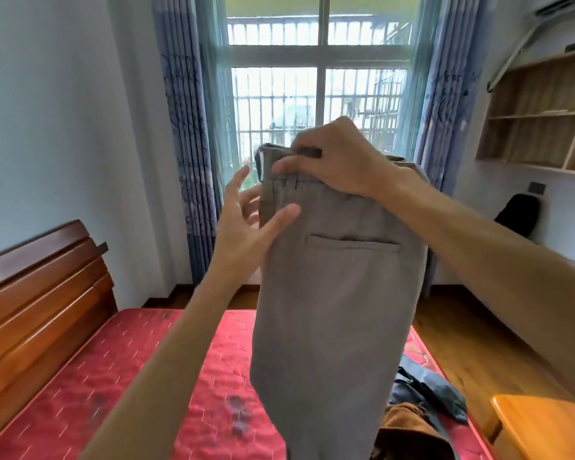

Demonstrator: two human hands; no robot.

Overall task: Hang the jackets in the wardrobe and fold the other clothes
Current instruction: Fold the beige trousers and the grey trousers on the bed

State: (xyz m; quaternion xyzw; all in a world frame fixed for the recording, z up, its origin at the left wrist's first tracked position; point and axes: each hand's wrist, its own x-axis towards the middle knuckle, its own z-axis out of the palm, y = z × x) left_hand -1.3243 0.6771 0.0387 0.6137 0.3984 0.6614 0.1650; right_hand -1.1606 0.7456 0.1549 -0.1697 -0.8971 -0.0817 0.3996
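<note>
Bedroom: barred window (317,94) straight ahead, blue patterned curtains (186,127) at each side; wooden headboard (40,293) at left; red quilted mattress (146,360) below; wooden wall shelves (541,121) at right with an air conditioner (558,3) above them; black chair back (518,214) against the right wall; corner of an orange-wood table (545,423) at lower right.

Item: grey-brown trousers (332,310), held up in the air over the mattress and in front of the window; waistband uppermost, long axis vertical, legs hanging straight down and running out at the lower edge; one back pocket (352,247) faces the camera. Markings: a pale patch inside the left end of the waistband, possibly a label, too small to read.

Right hand (339,157): knuckles up, fingers curled over the top of the waistband and gripping it; forearm reaches in from the lower right.

Left hand (246,224): fingers spread and straight, blurred; thumb lies flat against the cloth at the trousers' left edge, just below the waistband; whether the fingers touch the far side cannot be told; forearm rises from the lower left.

Also on the mattress, lower right, beside the table corner: a dark crumpled garment (429,393), and a brown garment (409,429) lying against it on the near side.
</note>
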